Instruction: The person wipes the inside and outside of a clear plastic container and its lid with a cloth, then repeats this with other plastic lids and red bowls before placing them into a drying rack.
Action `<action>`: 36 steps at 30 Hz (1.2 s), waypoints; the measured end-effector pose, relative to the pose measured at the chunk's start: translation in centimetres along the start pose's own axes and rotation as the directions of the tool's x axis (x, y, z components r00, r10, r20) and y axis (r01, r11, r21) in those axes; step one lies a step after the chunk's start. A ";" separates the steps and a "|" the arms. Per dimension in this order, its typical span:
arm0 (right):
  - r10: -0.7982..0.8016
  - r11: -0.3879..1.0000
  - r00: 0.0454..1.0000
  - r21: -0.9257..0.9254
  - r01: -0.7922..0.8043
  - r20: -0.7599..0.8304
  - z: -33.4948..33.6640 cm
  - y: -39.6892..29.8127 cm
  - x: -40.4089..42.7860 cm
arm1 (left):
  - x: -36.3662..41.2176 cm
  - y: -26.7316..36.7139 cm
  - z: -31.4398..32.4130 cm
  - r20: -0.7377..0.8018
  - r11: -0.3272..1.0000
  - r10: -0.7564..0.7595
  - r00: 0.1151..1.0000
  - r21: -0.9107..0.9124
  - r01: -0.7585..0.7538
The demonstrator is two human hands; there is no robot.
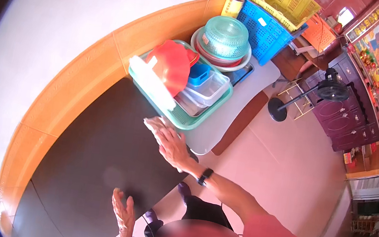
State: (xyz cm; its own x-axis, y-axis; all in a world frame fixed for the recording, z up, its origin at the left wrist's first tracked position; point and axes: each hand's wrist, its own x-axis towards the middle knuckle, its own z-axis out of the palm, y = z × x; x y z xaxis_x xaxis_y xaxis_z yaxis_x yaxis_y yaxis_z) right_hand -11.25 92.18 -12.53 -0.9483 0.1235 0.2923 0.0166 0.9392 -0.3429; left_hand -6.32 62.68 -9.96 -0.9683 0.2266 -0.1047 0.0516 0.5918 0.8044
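My right hand [174, 146], with a dark band at the wrist, lies over a whitish cloth [153, 122] at the far edge of a dark tabletop [102, 142]. Part of the cloth shows past the fingers; the rest is hidden beneath the hand. Just beyond it is a green plastic tray [189, 124]. In that tray sit a red scalloped bowl [169, 66], clear plastic containers [212, 87] and a small blue container [198, 74]. My left hand [122, 211] is near the tabletop's front edge, fingers apart, holding nothing.
Behind the tray, a green textured basin [226, 38] rests upside down on stacked basins. Blue [262, 28] and yellow crates [282, 4] stand farther back. A light tabletop [200, 143] bears the tray. On the floor stands a black pedestal fan [278, 110]; an orange-tiled wall border [84, 67] curves along the left.
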 end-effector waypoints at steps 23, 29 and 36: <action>0.103 0.990 0.992 0.107 -0.095 -0.078 -2.8 2.2 -7.6 | 32.3 21.9 11.0 -0.161 0.937 0.119 0.980 -0.307 -0.164; 0.080 0.993 0.995 0.096 -0.074 -0.060 -2.9 2.1 -7.6 | 33.2 21.0 9.1 -0.080 0.929 0.066 0.995 -0.358 -0.090; 0.087 0.995 0.994 0.063 -0.083 -0.061 -2.7 3.0 -7.9 | 31.3 23.1 7.6 -0.033 0.939 0.107 0.994 -0.324 -0.112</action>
State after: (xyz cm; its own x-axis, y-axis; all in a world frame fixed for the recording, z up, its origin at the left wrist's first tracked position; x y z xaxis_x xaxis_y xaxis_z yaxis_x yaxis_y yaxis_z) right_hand -2.86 94.91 -13.42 -0.9222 0.2237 0.3155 0.0749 0.9036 -0.4219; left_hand -33.60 89.29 0.91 -0.9648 0.2628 0.0011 0.0773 0.2798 0.9570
